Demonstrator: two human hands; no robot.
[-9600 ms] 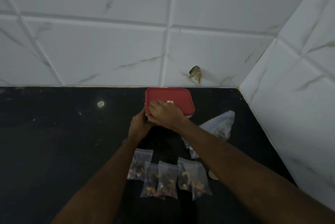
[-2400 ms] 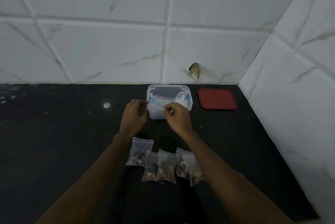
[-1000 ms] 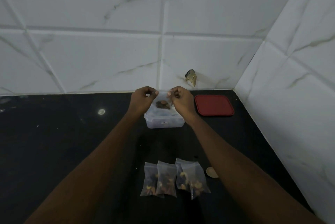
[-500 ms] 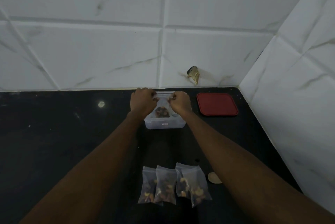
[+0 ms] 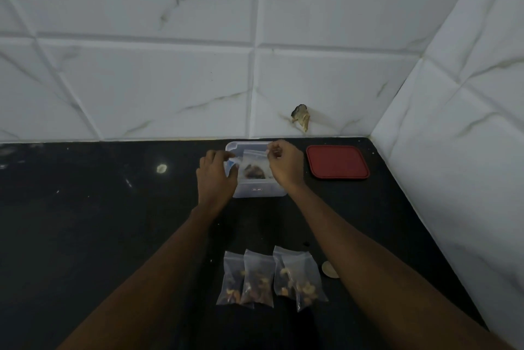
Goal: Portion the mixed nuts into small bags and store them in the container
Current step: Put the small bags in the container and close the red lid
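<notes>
A clear plastic container (image 5: 256, 191) stands open on the black counter near the back wall. Over its opening hangs a small zip bag of mixed nuts (image 5: 254, 169). My right hand (image 5: 283, 165) pinches that bag's top right corner. My left hand (image 5: 217, 176) lies at the container's left rim, fingertips just left of the bag; whether they hold anything is unclear. Crumpled clear plastic with a blue strip (image 5: 231, 164) shows inside the container. Several filled small bags (image 5: 258, 278) lie in a row close to me.
The red lid (image 5: 337, 162) lies flat to the right of the container. A small round beige piece (image 5: 329, 269) sits beside the row of bags. Tiled walls close off the back and right; a broken stub (image 5: 300, 117) juts from the back wall.
The lid came off and now lies to the right. One small bag left the row and is held at the container. In the last half second my left hand slid slightly left and down.
</notes>
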